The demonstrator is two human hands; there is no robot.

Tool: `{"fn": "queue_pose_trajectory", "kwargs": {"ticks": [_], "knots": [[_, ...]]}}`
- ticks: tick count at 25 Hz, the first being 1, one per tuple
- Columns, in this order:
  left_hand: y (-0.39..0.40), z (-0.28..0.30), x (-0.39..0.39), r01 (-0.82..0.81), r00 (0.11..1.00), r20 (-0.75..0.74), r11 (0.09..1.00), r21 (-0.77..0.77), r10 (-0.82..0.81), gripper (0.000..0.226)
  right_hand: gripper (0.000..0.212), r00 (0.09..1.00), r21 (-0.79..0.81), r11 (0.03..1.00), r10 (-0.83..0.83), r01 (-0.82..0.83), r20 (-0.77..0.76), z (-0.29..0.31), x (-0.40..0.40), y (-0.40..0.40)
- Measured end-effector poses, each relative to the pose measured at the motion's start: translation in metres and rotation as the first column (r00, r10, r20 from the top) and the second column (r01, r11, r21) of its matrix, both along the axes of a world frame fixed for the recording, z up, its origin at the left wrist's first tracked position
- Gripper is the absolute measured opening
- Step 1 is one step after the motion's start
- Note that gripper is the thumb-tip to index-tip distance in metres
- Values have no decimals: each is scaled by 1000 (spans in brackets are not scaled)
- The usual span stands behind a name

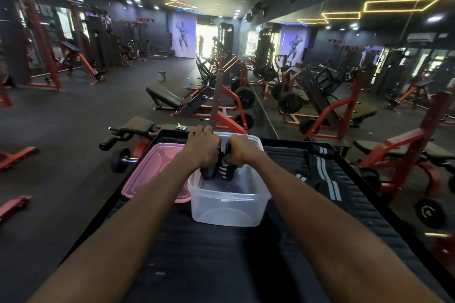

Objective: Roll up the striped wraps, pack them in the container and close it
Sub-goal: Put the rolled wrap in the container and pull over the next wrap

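Observation:
A clear plastic container (pixel 229 206) stands open on the black padded platform (pixel 221 265). Both my hands reach into its far end. My left hand (pixel 204 147) grips a dark rolled wrap (pixel 208 171), and my right hand (pixel 240 149) grips a black rolled wrap with white stripes (pixel 227 171). The two rolls stand side by side just inside the container. Another striped wrap (pixel 322 174) lies unrolled on the platform to the right. The pink lid (pixel 152 174) lies flat to the left of the container, touching it.
The platform's raised black rim (pixel 357 172) runs along the right side. A dumbbell (pixel 121 160) and red gym machines (pixel 221 106) stand beyond the far edge. A mirror wall (pixel 344 56) is on the right, and dark floor spreads to the left.

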State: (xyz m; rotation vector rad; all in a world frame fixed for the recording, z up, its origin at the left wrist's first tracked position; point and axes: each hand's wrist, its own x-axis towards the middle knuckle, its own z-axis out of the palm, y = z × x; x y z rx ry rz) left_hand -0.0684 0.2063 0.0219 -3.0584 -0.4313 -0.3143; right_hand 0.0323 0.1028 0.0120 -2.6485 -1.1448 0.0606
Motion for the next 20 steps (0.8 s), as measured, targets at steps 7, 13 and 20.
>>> {"fn": "queue_pose_trajectory", "kwargs": {"ticks": [7, 13, 20], "knots": [[5, -6, 3, 9, 1000, -7, 1000, -19, -9, 29, 19, 999, 21, 1000, -11, 10, 32, -7, -2, 14], [7, -4, 6, 7, 999, 50, 1000, -24, -6, 30, 16, 998, 84, 996, 21, -16, -57, 17, -5, -1], [-24, 17, 10, 162, 964, 229, 983, -91, -138, 24, 12, 996, 308, 947, -91, 92, -19, 55, 3, -59]]}}
